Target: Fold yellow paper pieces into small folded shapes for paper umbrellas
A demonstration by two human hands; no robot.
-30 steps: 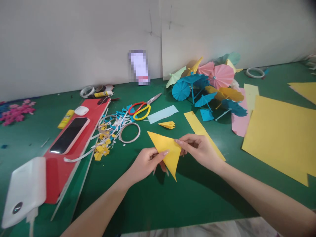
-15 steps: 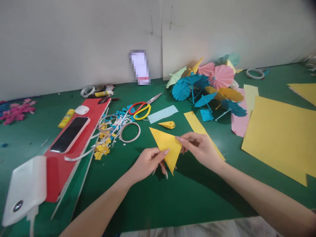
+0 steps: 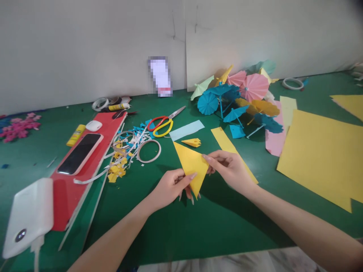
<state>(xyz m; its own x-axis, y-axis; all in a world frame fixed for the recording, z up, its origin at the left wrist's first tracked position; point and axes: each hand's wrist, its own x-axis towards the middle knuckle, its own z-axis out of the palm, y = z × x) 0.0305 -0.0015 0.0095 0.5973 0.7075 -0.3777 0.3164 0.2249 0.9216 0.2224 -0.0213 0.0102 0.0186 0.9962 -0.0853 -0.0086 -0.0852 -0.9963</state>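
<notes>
The yellow paper triangle [image 3: 193,160] has turned slightly, its upper corner nearer the pale-blue paper strip [image 3: 187,130]. The left hand's [image 3: 170,189] fingers pinch its lower side, the right hand's [image 3: 228,166] its right corner, seemingly to steady it above the green bench [image 3: 176,234], back from the near edge. Red-and-yellow-handled metal scissors [image 3: 170,118] lie farther back, probably for easy reach.

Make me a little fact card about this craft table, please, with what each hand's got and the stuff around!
Left hand: holds yellow paper triangle, thumb on top
Right hand: pinches the triangle's right corner
Just beyond the triangle: small folded yellow paper piece
Cutting tool: scissors, one red handle loop, one yellow
Paper umbrellas: blue, pink, yellow, green, piled near the wall
On the red board: smartphone
Table: green
</notes>
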